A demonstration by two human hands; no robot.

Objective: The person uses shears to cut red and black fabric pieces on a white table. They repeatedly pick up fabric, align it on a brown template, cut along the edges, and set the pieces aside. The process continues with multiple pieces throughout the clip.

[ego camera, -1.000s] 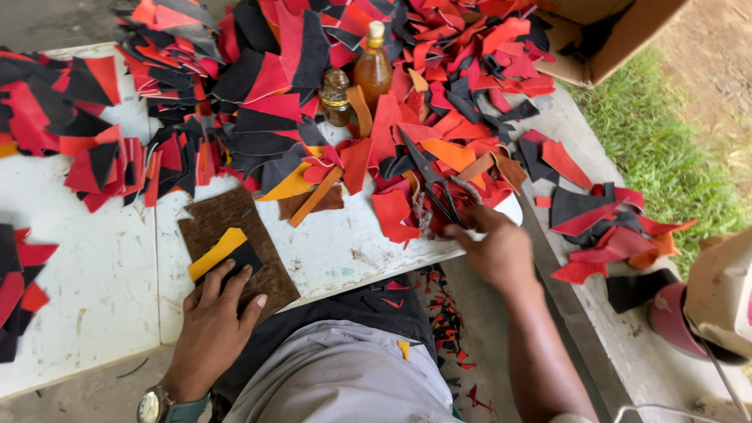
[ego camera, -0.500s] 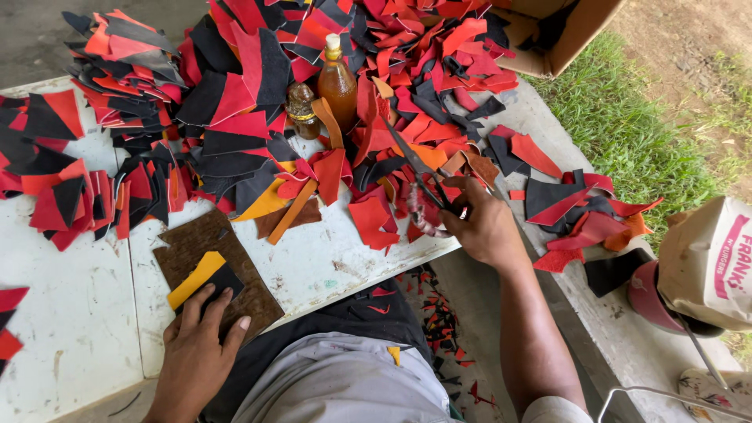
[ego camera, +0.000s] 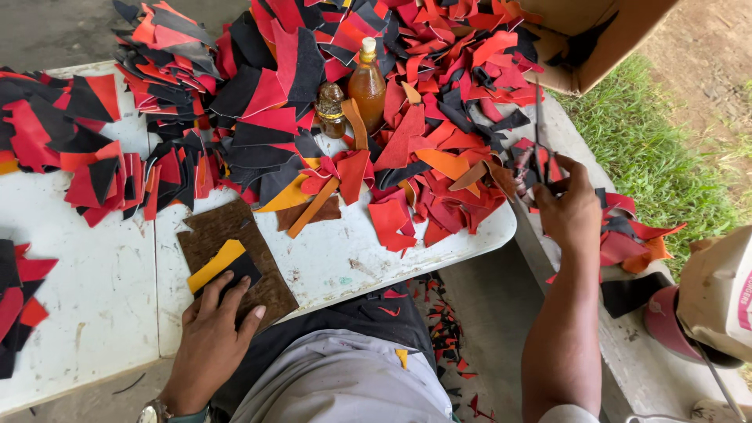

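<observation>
My left hand [ego camera: 211, 333] presses flat on a black leather piece [ego camera: 244, 271] with a yellow strip [ego camera: 215, 265] on it. Both lie on a brown cutting board [ego camera: 274, 288] at the near edge of the white table [ego camera: 337, 258]. My right hand [ego camera: 576, 211] is raised off the table's right end and grips a pair of dark scissors [ego camera: 539, 145], blades pointing away from me. A large heap of red, black and orange leather offcuts [ego camera: 439, 117] covers the far half of the table.
An amber bottle [ego camera: 368, 82] and a small jar [ego camera: 331, 110] stand in the heap. An open cardboard box [ego camera: 580, 39] sits at the far right. A concrete ledge with more scraps [ego camera: 627, 243], a paper sack [ego camera: 721, 290] and grass [ego camera: 666, 141] lie to the right.
My right hand has lifted the scissors out of the scrap heap and carried them right, past the table's end. My left hand stays pressed on the board.
</observation>
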